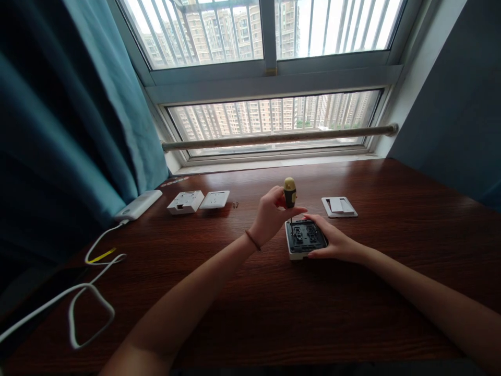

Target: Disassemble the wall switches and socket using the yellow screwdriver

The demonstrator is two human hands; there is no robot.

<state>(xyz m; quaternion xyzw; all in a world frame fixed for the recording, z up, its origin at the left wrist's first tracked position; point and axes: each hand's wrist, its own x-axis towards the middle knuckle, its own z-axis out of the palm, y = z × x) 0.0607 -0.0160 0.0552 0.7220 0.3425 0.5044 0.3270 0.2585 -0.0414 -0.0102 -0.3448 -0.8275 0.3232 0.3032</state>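
Note:
My left hand (271,213) is closed around the handle of a yellow and black screwdriver (290,192), which stands upright. Its shaft points down to the left side of a wall switch (309,241) with a dark inner face and a white base; whether the tip sits in a screw is too small to tell. Gripping the switch by its right side is my right hand (335,241), thumb at the near edge and fingers at the far edge. Behind it, to the right, lies a white switch cover (339,207) with its rockers.
On the back left of the wooden table (250,324) are a white mounting box (186,202), a white socket panel (215,199) and small screws (235,205). A white power strip (139,204) with a looping white cable (92,286) lies by the blue curtain (117,104). A window closes off the back.

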